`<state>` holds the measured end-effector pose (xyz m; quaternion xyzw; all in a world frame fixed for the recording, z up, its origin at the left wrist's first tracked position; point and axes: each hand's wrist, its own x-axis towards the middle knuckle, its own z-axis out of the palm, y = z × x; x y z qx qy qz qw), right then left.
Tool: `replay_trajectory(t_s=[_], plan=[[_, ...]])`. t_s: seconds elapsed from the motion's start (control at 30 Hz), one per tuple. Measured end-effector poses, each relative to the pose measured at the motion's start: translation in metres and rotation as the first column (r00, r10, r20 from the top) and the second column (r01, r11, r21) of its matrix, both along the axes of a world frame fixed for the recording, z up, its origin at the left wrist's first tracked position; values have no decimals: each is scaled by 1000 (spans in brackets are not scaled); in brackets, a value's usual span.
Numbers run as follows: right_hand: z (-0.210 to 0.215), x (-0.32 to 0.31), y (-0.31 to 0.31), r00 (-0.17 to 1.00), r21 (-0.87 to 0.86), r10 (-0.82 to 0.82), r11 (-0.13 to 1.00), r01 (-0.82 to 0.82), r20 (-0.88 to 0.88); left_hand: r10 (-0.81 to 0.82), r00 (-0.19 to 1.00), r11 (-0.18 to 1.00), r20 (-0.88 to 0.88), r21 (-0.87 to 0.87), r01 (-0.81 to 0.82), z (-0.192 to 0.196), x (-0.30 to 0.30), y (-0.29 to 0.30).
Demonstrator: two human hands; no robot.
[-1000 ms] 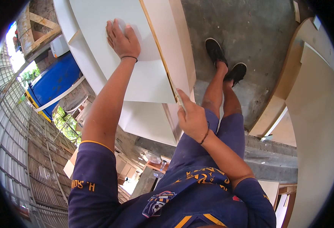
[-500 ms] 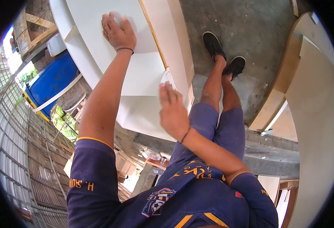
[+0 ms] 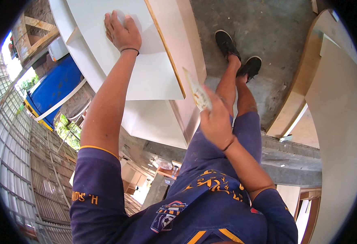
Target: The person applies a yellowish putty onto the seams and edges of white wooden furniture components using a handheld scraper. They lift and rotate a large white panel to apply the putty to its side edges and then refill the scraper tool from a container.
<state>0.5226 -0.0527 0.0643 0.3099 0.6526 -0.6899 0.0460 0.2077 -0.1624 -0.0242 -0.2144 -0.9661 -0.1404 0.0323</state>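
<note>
Now the right hand [image 3: 215, 122] has come away from the edge of the white panel [image 3: 146, 77], where it was pressed a second ago, and is lifted clear with a small folded sheet of sandpaper [image 3: 197, 94] pinched in its fingers. The sheet stands on edge in the air just beside the panel's tan-edged side, no longer touching it. I take that as a pause in the rubbing of that edge, or a shift of grip, rather than an end to it.

The left hand [image 3: 122, 31] has barely moved: it lies flat on the panel's broad white face, toward its far end, fingers curled over a pale pad or block that I cannot make out properly. So the two hands are well apart, one pressing down on the panel, the other closed on the paper.

Below the panel sits the rest of the white cabinet carcass [image 3: 154, 122], open-sided, and nothing shows inside it. Left of the panel stands a big blue drum [image 3: 56, 91] with a white band; its contents are hidden. A small white container [image 3: 58, 48] sits just beyond it, closed as far as I can tell. The person's black shoes [image 3: 237, 51] stand on bare concrete to the panel's right.
</note>
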Motion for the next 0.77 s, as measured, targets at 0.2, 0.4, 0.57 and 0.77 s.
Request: replay_trajectory(t_s=[0.2,0.4,0.57,0.77], plan=[[-33,0,0,998,-174,-59,983,63,28,-2,1000,1000,-1,-2,2,-2,-1,0],[-31,-5,-13,999,-171,-41,984,40,0,-5,1000,1000,8,6,5,-2,0,0],[-23,-2,-16,996,-147,-5,989,18,86,1,1000,1000,5,20,-1,-2,0,1],[-20,4,-16,998,-237,-8,971,24,68,-19,1000,1000,2,5,19,-2,-1,-2]])
